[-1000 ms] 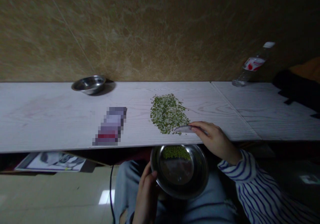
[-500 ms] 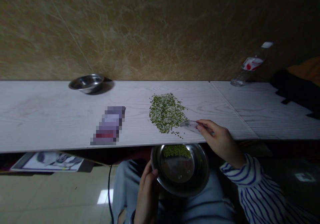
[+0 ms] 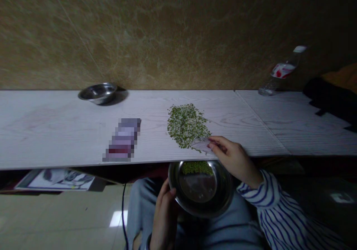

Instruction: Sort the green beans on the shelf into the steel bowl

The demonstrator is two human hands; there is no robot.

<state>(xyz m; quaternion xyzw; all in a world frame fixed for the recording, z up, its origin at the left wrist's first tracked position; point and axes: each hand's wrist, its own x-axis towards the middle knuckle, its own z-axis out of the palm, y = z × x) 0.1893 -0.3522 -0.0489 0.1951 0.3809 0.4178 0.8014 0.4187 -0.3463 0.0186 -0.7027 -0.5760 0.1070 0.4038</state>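
My left hand (image 3: 164,212) is closed on the left rim of a steel bowl (image 3: 228,190), which is held over my lap just below the table's front edge. Green mung beans (image 3: 196,167) lie along the bowl's far side. On the table, more mung beans (image 3: 185,125) are spread in a loose patch. My right hand (image 3: 232,155) pinches a thin, pale, see-through piece of plastic (image 3: 200,144) at the near right edge of that patch. The plastic lies low, close to the tabletop, with a few beans around its tip.
A smaller steel bowl (image 3: 98,93) stands against the wall at the left. A blurred-out flat rectangular thing (image 3: 122,140) lies on the white table (image 3: 50,131). Back right are a clear plastic bottle (image 3: 283,70) and dark cloth (image 3: 331,97). Below the table hangs a black cable (image 3: 123,212).
My right hand moved slightly right with the plastic piece, then back left and nearer the front edge. A few beans at the patch's near edge have shifted. My left hand stays on the bowl.
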